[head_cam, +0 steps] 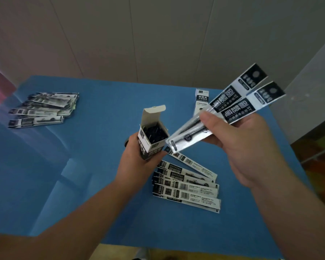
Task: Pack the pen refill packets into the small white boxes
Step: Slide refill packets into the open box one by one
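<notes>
Box (152, 139) base hides in left grip (139, 162); contents dark, unreadable.

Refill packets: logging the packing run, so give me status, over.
Left hand grips open box, flap up. Right hand holds two refill packets, lower ends beside the box mouth, not in. Nothing blocking the mouth.

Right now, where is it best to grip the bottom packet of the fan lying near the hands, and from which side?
Probably its right end, coming from the right. That end of the bottom packet juts clear on the blue table, while the neighbouring packets overlap its upper edge and the left hand crowds the fan's left.
</notes>
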The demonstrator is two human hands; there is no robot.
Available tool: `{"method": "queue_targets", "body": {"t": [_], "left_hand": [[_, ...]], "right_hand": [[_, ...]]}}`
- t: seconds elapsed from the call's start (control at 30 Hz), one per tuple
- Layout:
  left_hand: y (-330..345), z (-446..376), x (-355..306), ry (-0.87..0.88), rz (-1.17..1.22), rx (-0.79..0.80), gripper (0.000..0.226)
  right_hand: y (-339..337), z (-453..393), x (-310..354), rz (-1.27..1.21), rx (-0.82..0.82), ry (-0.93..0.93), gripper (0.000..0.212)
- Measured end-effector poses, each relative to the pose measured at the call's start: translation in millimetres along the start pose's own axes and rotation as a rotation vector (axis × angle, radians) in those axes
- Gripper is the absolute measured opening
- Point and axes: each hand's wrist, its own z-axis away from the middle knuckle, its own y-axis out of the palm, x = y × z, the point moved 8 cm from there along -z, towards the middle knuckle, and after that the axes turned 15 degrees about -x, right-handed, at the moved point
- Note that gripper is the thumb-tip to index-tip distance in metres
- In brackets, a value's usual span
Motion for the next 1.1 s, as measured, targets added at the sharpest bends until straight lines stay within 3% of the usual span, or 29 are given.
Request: {"method": "queue_targets", "body": {"t": [0.17,0.37,0.6,0.73,0.93,1.1], "left_hand": [[0,0,-8,0.076,-0.013,0.014,0.058],[1,0,-25,0.199,0.01,0.051,0.057],[8,0,-18,0.235,-0.016,0.116,0.047],[6,3,-19,0.261,0.011,0.129,0.039],[5,0,-7,0.224,0.037,0.122,0.042],[10,0,-8,0.226,0.022,0.158,0.035]], "right_hand": [[20,9,4,0.112,-0.131,-0.141,0.006],[34,17,-5,0.215,-0.144,-0.118,0.006],[52,21,-16,0.537,-0.114,-0.145,0.011],[66,24,-23,0.666,-0.025,-0.158,0.028],[69,31,-10,0.624,0.093,-0.219,0.007],[73,23,-26,0.962,0.065,-0.269,0.018]]}}
